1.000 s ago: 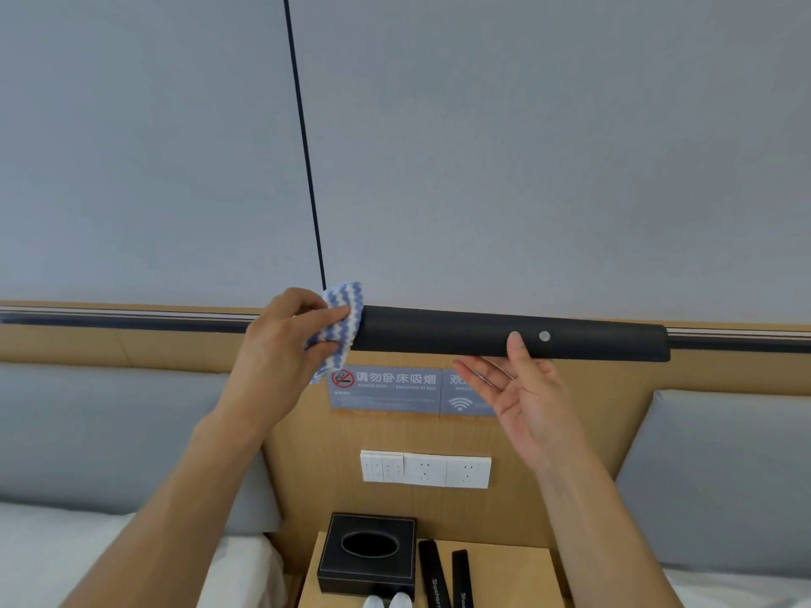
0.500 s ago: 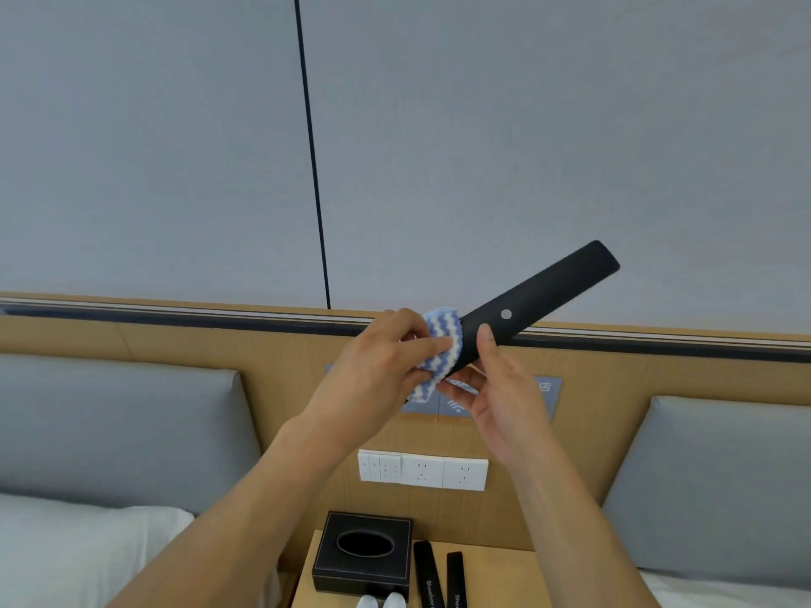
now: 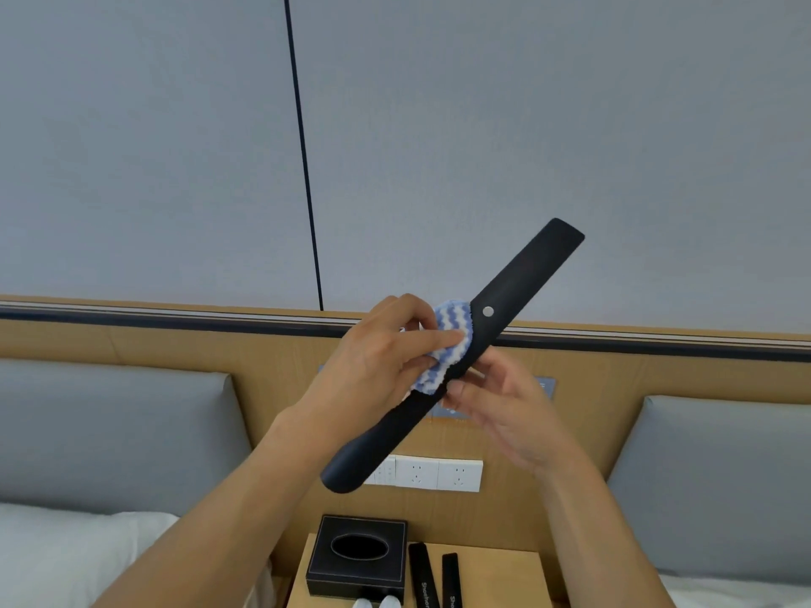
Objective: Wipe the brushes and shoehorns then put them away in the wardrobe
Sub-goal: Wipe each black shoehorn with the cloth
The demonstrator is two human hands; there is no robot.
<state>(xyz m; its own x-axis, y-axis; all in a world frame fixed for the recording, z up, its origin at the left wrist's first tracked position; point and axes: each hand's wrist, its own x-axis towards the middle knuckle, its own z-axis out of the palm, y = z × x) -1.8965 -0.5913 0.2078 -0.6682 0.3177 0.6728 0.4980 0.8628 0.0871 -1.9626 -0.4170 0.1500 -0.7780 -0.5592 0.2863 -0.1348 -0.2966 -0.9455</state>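
Head view, left hand (image 3: 377, 357) pinching cloth (image 3: 447, 344) around tilted shoehorn (image 3: 522, 296), right hand (image 3: 504, 405) gripping its middle, open air around both ends.

Both forearms were bare to the frame's edge; the left hand (image 3: 377, 344) and right hand (image 3: 509, 410) apparently wore no rings or watch.

There is only one view, from a camera on the person's head, so no second view shares the scene. It faces forward to the grey wall (image 3: 482, 125) and the wooden headboard (image 3: 175, 344). Both hands are near the lens in the middle, and the table (image 3: 496, 563) shows only at the bottom edge.
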